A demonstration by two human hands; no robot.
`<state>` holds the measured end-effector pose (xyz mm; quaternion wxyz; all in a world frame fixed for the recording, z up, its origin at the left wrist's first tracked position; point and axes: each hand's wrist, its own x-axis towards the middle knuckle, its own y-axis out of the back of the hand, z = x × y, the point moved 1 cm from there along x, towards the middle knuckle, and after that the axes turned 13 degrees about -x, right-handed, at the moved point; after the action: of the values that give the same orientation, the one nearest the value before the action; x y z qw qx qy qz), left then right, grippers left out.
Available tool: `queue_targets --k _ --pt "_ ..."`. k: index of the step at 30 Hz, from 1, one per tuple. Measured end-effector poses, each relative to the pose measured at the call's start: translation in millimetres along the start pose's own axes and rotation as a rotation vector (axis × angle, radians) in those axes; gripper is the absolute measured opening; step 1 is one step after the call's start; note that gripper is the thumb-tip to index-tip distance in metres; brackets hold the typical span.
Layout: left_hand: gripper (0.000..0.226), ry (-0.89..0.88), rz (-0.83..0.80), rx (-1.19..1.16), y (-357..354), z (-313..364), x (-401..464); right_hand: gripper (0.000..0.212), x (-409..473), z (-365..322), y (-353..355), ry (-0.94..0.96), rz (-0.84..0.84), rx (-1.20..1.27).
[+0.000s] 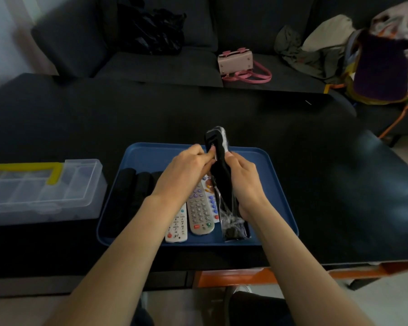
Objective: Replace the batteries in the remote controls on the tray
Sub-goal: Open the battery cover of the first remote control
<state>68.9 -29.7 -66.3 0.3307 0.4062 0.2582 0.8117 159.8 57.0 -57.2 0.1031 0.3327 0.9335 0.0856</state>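
Two bare forearms, left hand [186,170] and right hand [244,177] ungloved, apparently no sleeves.

Bare tabletop [316,184] right of tray [280,196]

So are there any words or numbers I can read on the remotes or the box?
None can be read.
White remote: button markings too small and blurred.
Grey remote: button markings blurred too.
Black remote, held in both hands: no text shows.
Clear plastic box: no label shows.
Pink handbag: no text shows.
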Motion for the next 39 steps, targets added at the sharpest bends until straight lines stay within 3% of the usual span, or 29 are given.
queue_targets --k 20,26,30,34,39 --pt "0.045 -0.030 -0.037 0.154 -10 10 -5 0.033 -1 -3 1 -0.010 0.043 0.003" --pt "0.029 0.017 0.004 -0.068 -6 9 0 0.032 -1 -2 6 -0.035 0.065 0.014" --pt "0.023 0.119 0.114 -0.229 -2 8 5 0.033 0 2 4 -0.027 0.067 -0.054" --pt "0.024 0.354 0.155 -0.367 4 9 6 0.032 -1 3 1 -0.013 0.049 -0.108" --pt "0.021 0.480 0.129 -0.283 4 14 8 0.030 -2 7 1 0.000 0.048 -0.224"
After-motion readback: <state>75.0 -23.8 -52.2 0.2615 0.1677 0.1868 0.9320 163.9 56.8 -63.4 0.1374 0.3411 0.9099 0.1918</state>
